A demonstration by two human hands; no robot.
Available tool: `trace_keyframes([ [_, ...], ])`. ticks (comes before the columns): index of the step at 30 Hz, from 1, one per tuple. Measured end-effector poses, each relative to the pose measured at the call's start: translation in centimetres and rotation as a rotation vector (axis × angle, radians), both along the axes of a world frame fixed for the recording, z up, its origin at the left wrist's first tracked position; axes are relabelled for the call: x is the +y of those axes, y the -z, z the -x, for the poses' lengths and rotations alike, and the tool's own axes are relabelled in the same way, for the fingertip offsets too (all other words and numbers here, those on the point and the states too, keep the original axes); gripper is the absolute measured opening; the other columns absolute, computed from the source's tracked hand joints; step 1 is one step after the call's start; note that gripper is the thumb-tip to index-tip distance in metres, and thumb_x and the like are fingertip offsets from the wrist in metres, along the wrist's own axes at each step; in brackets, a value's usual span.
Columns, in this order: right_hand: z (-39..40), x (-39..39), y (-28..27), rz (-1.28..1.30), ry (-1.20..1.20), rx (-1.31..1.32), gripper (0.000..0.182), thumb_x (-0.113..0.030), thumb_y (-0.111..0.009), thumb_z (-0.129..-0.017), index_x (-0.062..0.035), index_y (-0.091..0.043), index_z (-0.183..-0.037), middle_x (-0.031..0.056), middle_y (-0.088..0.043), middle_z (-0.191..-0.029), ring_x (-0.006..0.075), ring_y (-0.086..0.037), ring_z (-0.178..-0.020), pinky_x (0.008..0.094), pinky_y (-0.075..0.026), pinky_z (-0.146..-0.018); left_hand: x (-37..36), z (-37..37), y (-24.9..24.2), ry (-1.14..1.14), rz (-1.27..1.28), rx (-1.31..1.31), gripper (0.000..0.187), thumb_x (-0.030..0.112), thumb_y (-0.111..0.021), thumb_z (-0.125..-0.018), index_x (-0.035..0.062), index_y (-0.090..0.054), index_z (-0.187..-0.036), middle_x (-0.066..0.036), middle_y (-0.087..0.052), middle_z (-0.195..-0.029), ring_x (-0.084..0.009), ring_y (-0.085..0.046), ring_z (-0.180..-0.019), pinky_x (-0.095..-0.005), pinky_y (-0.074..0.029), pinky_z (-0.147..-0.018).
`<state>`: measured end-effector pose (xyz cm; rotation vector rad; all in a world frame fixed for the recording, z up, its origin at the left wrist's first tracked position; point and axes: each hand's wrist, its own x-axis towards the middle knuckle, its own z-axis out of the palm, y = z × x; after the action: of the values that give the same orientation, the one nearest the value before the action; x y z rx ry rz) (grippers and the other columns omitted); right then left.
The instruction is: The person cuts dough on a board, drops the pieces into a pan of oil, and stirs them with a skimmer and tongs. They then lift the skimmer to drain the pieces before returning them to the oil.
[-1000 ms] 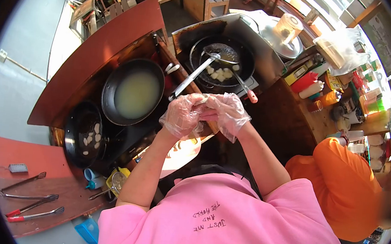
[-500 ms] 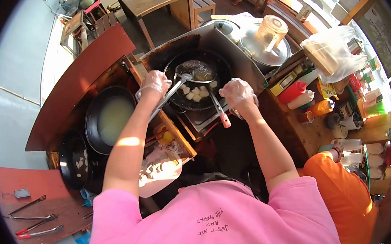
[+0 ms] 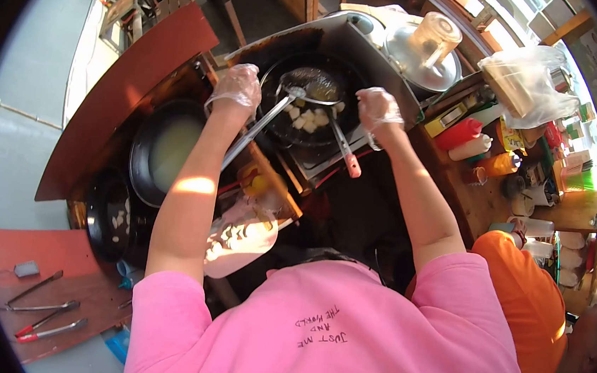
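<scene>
Both hands wear clear plastic gloves. My left hand [image 3: 236,85] is at the left rim of a black wok [image 3: 302,141], above the handle of a long metal ladle [image 3: 260,126]; its fingers are curled and I cannot make out whether they hold anything. My right hand [image 3: 378,110] is off the wok's right edge, fingers bent, what they hold hidden. A round strainer [image 3: 321,85] lies over the wok, and a utensil with a pink-tipped handle [image 3: 344,151] rests against the near rim. Pale chunks [image 3: 309,120] sit in the wok.
Left are a pan of pale liquid [image 3: 173,154] and a smaller dark pan [image 3: 107,219]. Tongs [image 3: 52,328] lie on a red board. Sauce bottles [image 3: 459,134] and a lidded pot [image 3: 423,62] stand to the right. A co-worker in an orange shirt [image 3: 523,298] is at lower right.
The view has shifted slightly. My left hand has moved up a little relative to the wok, and my right hand sits slightly farther up too. Ladle and strainer remain over the wok.
</scene>
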<state>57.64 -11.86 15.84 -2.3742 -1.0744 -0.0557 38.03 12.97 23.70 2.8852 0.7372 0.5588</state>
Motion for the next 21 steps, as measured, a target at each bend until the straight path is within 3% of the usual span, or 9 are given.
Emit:
trace_keyframes([
  [1, 0.5, -1.0, -0.7, -0.055, -0.03, -0.051, 0.022, -0.016, -0.061, -0.086, -0.0066, -0.074, -0.1, 0.0175, -0.071, -0.1, 0.0346, -0.068, -0.095, 0.043, -0.054, -0.087, -1.1, 2.7, -1.3, 0.029, -0.034, -0.07, 0.023, 0.014, -0.059, -0.088, 0.0031, -0.072, -0.103, -0.017, -0.071, -0.105, -0.0338, -0.068, -0.098, -0.0391, -0.053, -0.093],
  [5, 2.6, -4.9, -1.2, -0.315, -0.005, 0.148, 0.027, -0.024, -0.067, -0.086, -0.0053, -0.073, -0.105, 0.0137, -0.072, -0.087, 0.0266, -0.071, -0.082, 0.0389, -0.055, -0.078, -5.1, 14.9, -5.4, -0.027, 0.061, -0.292, 0.02, 0.012, -0.064, -0.087, 0.0064, -0.072, -0.104, -0.014, -0.073, -0.09, -0.0307, -0.071, -0.08, -0.0378, -0.056, -0.072],
  [8, 4.8, -7.4, 0.0, -0.503, 0.04, 0.666, 0.025, -0.019, -0.069, -0.09, -0.0019, -0.072, -0.107, 0.0044, -0.07, -0.079, 0.0114, -0.067, -0.072, 0.0261, -0.053, -0.062, -7.2, 24.1, -3.8, -0.071, 0.071, -0.393, 0.016, 0.008, -0.065, -0.088, 0.0053, -0.072, -0.102, -0.014, -0.072, -0.079, -0.0237, -0.07, -0.068, -0.0324, -0.054, -0.064],
  [9, 6.6, -8.2, -1.4, -0.469, 0.12, 0.785, 0.025, -0.013, -0.069, -0.093, 0.0051, -0.067, -0.11, 0.0083, -0.07, -0.094, 0.0131, -0.067, -0.077, 0.0269, -0.058, -0.07, -8.0, 26.8, -1.9, -0.196, 0.239, -0.394, 0.015, 0.006, -0.066, -0.088, 0.0038, -0.072, -0.101, -0.011, -0.07, -0.075, -0.0155, -0.068, -0.067, -0.03, -0.054, -0.063],
  [11, 8.2, -9.8, -0.2, -0.542, 0.075, 0.967, 0.026, -0.013, -0.07, -0.092, 0.0047, -0.067, -0.11, 0.0089, -0.07, -0.093, 0.0136, -0.067, -0.078, 0.0275, -0.059, -0.069, -9.0, 31.1, 3.6, -0.321, 0.456, -0.362, 0.016, 0.006, -0.068, -0.086, 0.0027, -0.072, -0.101, -0.009, -0.068, -0.072, -0.009, -0.064, -0.067, -0.0274, -0.053, -0.063],
  [15, 13.7, -10.4, -1.1, -0.252, 0.147, 1.036, 0.02, -0.015, -0.068, -0.092, 0.0017, -0.07, -0.102, 0.0046, -0.069, -0.086, 0.0111, -0.063, -0.068, 0.0257, -0.055, -0.064, -10.9, 35.0, 16.8, -0.26, 0.495, 0.338, 0.031, 0.015, -0.07, -0.082, 0.0075, -0.068, -0.112, -0.015, -0.071, -0.095, -0.0277, -0.07, -0.088, -0.0378, -0.057, -0.077],
  [17, 15.4, -10.2, -1.2, 0.121, 0.175, 0.966, 0.018, -0.018, -0.071, -0.084, -0.0019, -0.075, -0.091, 0.0068, -0.067, -0.073, 0.008, -0.061, -0.066, 0.0256, -0.051, -0.055, -12.2, 35.8, 23.7, -0.145, 0.421, 0.312, 0.045, 0.012, -0.067, -0.081, 0.0154, -0.061, -0.125, -0.016, -0.066, -0.117, -0.0347, -0.064, -0.107, -0.0432, -0.055, -0.088],
  [19, 17.8, -10.1, -1.7, 0.245, 0.123, 0.885, 0.025, -0.027, -0.072, -0.081, -0.0037, -0.076, -0.09, 0.0096, -0.067, -0.07, 0.0132, -0.064, -0.067, 0.0306, -0.052, -0.06, -13.5, 33.4, 23.2, -0.167, 0.395, 0.407, 0.048, 0.012, -0.065, -0.082, 0.0169, -0.059, -0.129, -0.016, -0.064, -0.121, -0.0336, -0.063, -0.11, -0.0433, -0.054, -0.089],
  [21, 20.4, -10.1, -1.9, 0.434, -0.086, 0.457, 0.029, -0.03, -0.072, -0.083, -0.0034, -0.074, -0.093, 0.0078, -0.065, -0.069, 0.0147, -0.062, -0.061, 0.0308, -0.05, -0.057, -14.1, 31.1, 23.2, -0.182, 0.368, 0.498, 0.05, 0.012, -0.063, -0.083, 0.0184, -0.056, -0.132, -0.015, -0.062, -0.124, -0.0325, -0.062, -0.113, -0.0433, -0.054, -0.091],
])
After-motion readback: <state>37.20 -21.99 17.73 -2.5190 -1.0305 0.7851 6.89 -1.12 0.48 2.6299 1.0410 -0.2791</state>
